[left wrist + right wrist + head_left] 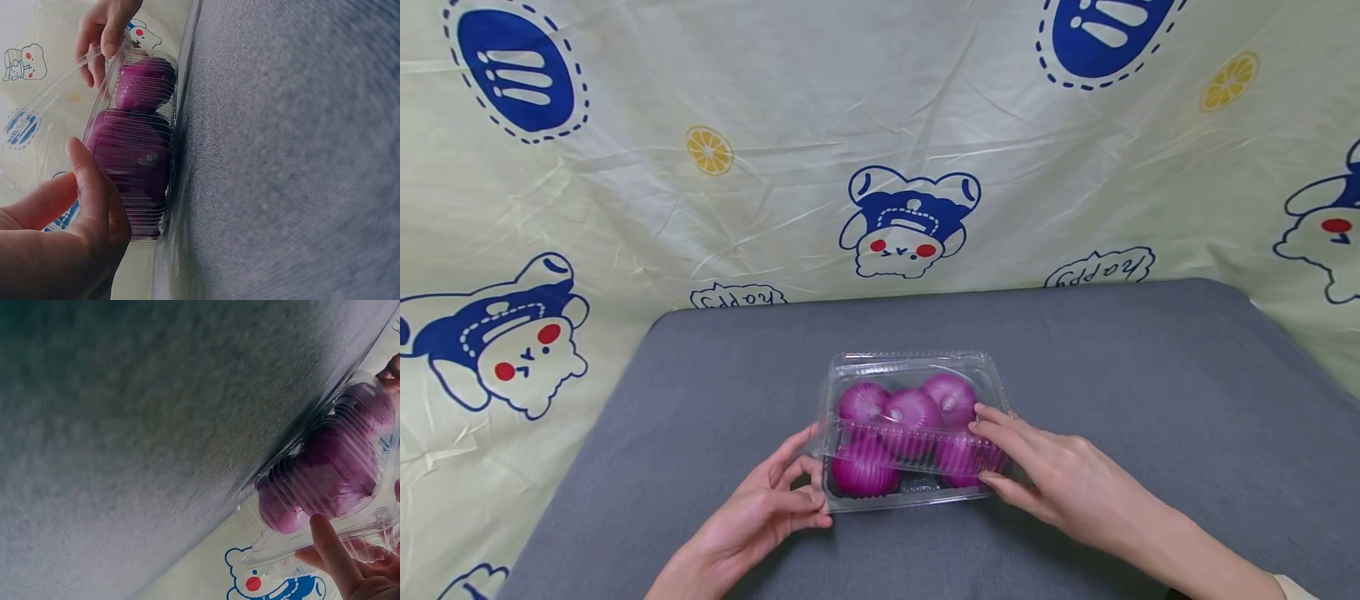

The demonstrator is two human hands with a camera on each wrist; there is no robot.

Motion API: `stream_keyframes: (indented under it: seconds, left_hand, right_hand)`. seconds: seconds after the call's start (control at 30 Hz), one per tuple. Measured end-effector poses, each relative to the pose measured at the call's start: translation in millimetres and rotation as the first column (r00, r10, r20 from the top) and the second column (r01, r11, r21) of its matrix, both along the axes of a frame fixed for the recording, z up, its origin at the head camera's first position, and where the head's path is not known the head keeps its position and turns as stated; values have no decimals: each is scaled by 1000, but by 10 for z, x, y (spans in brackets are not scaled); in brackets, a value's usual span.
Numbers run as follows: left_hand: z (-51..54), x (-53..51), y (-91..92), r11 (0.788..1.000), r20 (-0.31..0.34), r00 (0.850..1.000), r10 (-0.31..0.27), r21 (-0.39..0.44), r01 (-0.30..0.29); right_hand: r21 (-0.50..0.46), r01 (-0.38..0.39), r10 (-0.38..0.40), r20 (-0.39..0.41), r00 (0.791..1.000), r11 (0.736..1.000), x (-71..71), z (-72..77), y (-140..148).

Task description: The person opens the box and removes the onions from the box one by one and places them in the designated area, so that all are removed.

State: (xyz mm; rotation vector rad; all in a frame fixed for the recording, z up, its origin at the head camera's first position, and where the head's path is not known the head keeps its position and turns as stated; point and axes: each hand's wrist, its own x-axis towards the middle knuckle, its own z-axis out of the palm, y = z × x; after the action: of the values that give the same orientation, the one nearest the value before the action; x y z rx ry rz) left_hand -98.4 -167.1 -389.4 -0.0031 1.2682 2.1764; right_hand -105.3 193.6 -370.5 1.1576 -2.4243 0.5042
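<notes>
A clear plastic clamshell box holding several purple onions sits on the grey cloth. Its see-through lid slants over the onions, with its front edge raised above the base. On the box's left side, my left hand grips the edge near the front corner with bent fingers. My right hand holds the lid's right side, fingers on top and thumb lower at the front. In the right wrist view, part of the right hand shows beside the lid; the clear plastic makes exact contact hard to see.
A grey cloth-covered table extends around the box on all sides. Behind it hangs a pale curtain printed with blue cartoon figures and orange slices, reaching down past the table's left and right edges.
</notes>
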Motion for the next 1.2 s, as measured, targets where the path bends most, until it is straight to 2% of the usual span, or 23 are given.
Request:
stream_keyframes:
  seconds: [0.2,0.33,0.5,0.67,0.8,1.07,1.2]
  left_hand:
    - [11,7,11,1000,-27,999,-20,-14,19]
    - [24,22,23,1000,-27,999,-21,-13,21]
    - [16,13,25,999,-29,999,-21,-27,20]
    - [16,-2,16,999,-19,1000,-12,-47,11]
    - [26,-3,11,999,-11,1000,-3,-42,2]
    - [32,4,5,999,-16,1000,-1,-39,0]
    - [30,1,2,999,-22,1000,-1,-38,0]
  right_hand:
    - [-30,-20,20,6,1000,999,-47,57,16]
    - [-33,-1,1,2,1000,999,-75,136,18]
    - [-52,-10,8,-35,999,999,-107,150,3]
    - [-120,45,-56,-95,994,992,-132,142,55]
    - [-196,101,-112,-46,993,975,-143,176,121]
    - [-281,154,-143,61,988,947,-248,274,153]
    - [-326,166,-148,78,986,931,-351,310,153]
